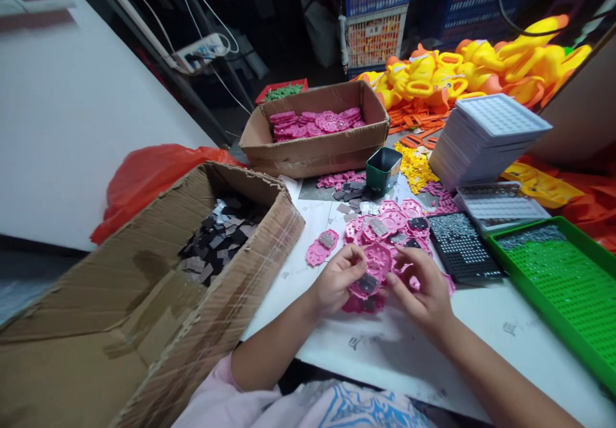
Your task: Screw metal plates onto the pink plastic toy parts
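A pink plastic part (pixel 378 258) with a scalloped rim and a dark rectangular patch on its lower half is between my hands, above the white tabletop. My left hand (pixel 339 277) pinches its left edge between thumb and fingers. At its right edge, the curled thumb and fingers of my right hand (pixel 426 290) close on it; the fingertips are partly hidden. More such parts lie heaped behind and beneath, several with grey or black rectangles. One separate pink part (pixel 322 247) rests to the left, bearing a grey rectangle.
Left stands a cardboard box (pixel 231 287) with dark flat pieces; behind, another box (pixel 317 158) holds pink parts. A green cup (pixel 384 171), black tray (pixel 464 248) of small metal pieces, green tray (pixel 563 306) and stacked white trays (pixel 486 139) surround the heap. Yellow toys (pixel 457 75) are piled behind.
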Available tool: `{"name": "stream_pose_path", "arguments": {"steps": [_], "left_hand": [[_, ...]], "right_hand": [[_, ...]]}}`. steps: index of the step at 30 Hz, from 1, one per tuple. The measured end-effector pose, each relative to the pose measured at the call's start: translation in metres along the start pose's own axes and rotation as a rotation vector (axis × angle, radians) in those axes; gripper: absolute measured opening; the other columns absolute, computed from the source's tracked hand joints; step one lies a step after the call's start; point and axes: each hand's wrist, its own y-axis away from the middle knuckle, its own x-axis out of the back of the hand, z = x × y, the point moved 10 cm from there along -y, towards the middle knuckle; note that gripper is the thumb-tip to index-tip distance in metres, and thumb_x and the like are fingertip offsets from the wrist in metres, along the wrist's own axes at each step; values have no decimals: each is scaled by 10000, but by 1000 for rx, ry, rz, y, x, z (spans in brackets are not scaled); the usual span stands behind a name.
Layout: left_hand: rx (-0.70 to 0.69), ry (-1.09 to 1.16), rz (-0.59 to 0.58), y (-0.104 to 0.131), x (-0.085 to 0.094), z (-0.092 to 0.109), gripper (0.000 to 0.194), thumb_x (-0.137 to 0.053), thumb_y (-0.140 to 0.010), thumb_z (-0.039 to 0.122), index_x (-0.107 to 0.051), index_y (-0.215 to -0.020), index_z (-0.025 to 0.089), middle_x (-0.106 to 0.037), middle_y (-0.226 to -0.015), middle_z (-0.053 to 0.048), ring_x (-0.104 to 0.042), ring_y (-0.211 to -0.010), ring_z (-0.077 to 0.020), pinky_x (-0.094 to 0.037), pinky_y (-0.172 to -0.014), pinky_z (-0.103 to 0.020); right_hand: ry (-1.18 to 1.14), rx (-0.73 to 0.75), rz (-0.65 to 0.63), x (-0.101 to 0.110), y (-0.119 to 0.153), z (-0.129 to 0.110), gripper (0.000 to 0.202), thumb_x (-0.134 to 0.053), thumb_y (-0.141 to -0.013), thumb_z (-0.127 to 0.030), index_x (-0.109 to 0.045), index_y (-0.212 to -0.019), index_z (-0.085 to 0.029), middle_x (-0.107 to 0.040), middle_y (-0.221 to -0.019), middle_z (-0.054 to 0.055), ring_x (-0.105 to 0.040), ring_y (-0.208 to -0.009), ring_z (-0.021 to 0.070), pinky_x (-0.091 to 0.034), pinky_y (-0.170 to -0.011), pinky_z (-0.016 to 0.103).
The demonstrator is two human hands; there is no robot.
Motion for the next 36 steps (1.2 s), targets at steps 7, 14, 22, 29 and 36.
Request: {"name": "stream_pose_path", "arguments": {"steps": [7,14,22,29,36], "left_hand": [[-6,-54,-24,2,-3,-1,332,-759,-717,367,-530,-819,150,-565,-724,17,-538,-617,-64,-402,-586,-166],[-5,-82,-56,-1,-6,-3,317,-743,-737,365,-527,-824,150,-560,-731,23,-519,-608,-51,-399,-589,-161],[23,7,-89,6,-12,2,412,-753,-715,282,-551,-1069,220,-593,-992,-21,-612,-793,-123,-492,-711,-234],[85,127,-208,14,-32,0,676,-722,-717,245,-436,-1330,254,-425,-1392,-109,-539,-1146,-279,-516,-848,-365],[44,176,-300,18,-41,-2,606,-697,-755,197,-471,-1316,244,-559,-1251,-94,-565,-1099,-198,-453,-923,-307]], "right_hand": [[173,275,21,-4,1,-29,342,-611,-790,-151,-532,-1123,-168,-500,-1077,100,-486,-1023,172,-433,-883,351],[218,377,21,-6,1,-39,299,-596,-790,-121,-533,-1082,-128,-545,-998,93,-498,-976,160,-446,-878,349],[188,323,94,12,-2,-36,292,-633,-784,-122,-548,-1063,-140,-553,-937,76,-511,-920,139,-455,-826,324],[154,202,117,16,-7,-15,292,-611,-809,-128,-572,-1096,-160,-559,-952,69,-525,-907,133,-463,-802,293],[134,157,112,13,-6,-13,303,-612,-810,-118,-566,-1105,-164,-553,-983,61,-537,-917,105,-475,-806,246]]}}
